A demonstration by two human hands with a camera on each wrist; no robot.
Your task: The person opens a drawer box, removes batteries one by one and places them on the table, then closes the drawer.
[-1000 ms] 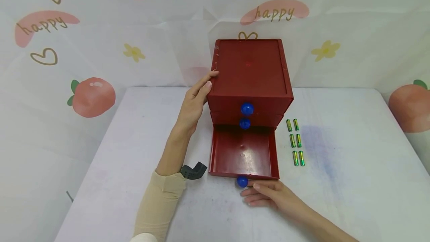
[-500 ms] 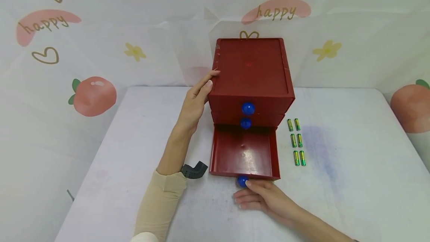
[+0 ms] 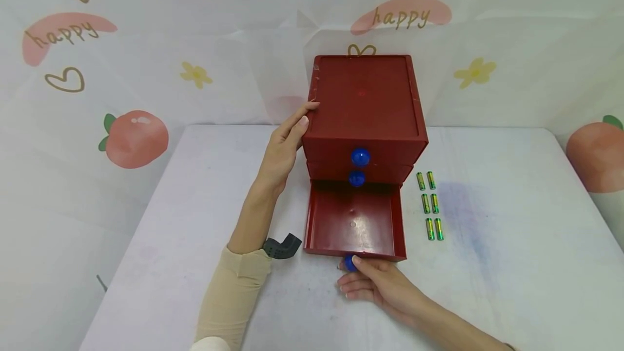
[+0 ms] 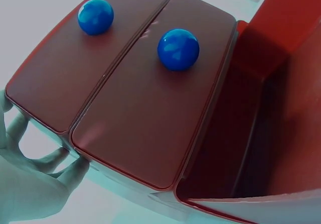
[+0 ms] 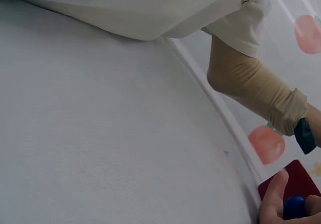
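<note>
A red plastic drawer cabinet (image 3: pixel 363 99) stands at the back middle of the table, with blue round knobs on its fronts. Its bottom drawer (image 3: pixel 353 226) is pulled out and holds nothing. My right hand (image 3: pixel 382 286) pinches that drawer's blue knob (image 3: pixel 349 263) between thumb and index finger, the other fingers loosely below. Part of this hand also shows around the knob (image 5: pixel 294 207) in the right wrist view. My left hand (image 3: pixel 283 145) lies against the cabinet's left side, one fingertip over the top edge. In the left wrist view its fingers (image 4: pixel 75 174) touch the side near the two shut upper drawers.
Several green and gold batteries (image 3: pixel 430 205) lie in pairs on the table right of the cabinet. A dark strap piece (image 3: pixel 283 246) sticks out from the left wrist. A printed cloth (image 3: pixel 244 42) hangs behind the table.
My right hand has shifted slightly left, and its thumb and index finger have closed around the drawer knob. The left hand, cabinet and batteries look unchanged.
</note>
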